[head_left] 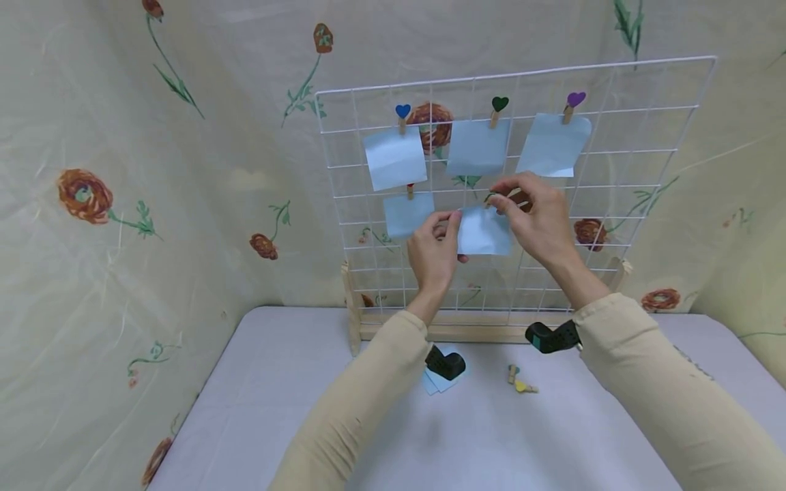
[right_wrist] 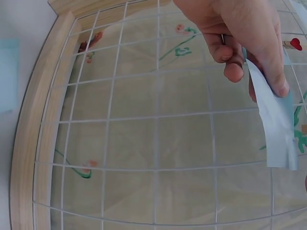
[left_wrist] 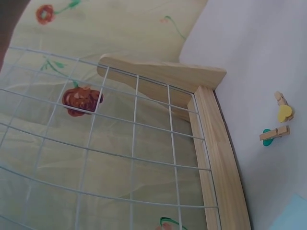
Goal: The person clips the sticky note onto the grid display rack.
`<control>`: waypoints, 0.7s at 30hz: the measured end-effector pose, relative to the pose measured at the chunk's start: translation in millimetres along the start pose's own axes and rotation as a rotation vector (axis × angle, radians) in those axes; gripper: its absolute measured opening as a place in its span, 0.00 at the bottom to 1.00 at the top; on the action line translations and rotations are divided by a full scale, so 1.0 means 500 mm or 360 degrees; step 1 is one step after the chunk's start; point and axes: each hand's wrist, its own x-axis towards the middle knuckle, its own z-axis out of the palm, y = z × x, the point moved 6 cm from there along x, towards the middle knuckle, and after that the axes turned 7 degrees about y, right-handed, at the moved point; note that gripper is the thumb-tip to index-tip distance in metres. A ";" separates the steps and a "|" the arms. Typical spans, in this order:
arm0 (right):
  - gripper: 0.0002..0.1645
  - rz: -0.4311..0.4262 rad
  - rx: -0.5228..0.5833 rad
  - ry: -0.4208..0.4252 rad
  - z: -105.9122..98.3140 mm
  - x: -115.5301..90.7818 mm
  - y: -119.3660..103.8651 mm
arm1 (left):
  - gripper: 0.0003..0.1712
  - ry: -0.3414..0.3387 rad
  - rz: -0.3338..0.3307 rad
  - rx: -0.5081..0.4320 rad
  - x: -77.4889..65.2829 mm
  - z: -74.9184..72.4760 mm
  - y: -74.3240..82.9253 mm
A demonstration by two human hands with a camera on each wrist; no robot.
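Observation:
In the head view my left hand (head_left: pixel 432 252) pinches the left edge of a light blue paper sheet (head_left: pixel 485 235) against a white wire grid (head_left: pixel 653 184). My right hand (head_left: pixel 540 218) pinches a small clothespin (head_left: pixel 489 198) at that sheet's top edge; fingers mostly hide the pin. In the right wrist view my left hand grips the same sheet (right_wrist: pixel 276 129) between thumb and fingers. Three blue sheets hang above by clothespins with blue (head_left: pixel 402 110), green (head_left: pixel 500 103) and purple (head_left: pixel 575 99) hearts. Another blue sheet (head_left: pixel 406 213) hangs to the left under a red-heart clothespin (head_left: pixel 410 191).
The grid stands in a wooden base (head_left: pixel 479 333) on a white-covered table (head_left: pixel 295 402). Loose blue sheets (head_left: pixel 437 383) lie on the table, partly behind the left wrist camera (head_left: pixel 448 365). Two clothespins lie nearby, one with a yellow heart (left_wrist: pixel 285 113) and one with a green heart (left_wrist: pixel 268 137).

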 end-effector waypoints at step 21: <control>0.11 0.0021 0.0002 -0.0002 0.002 0.014 -0.012 | 0.15 -0.0013 0.0118 -0.0032 0.021 0.000 0.019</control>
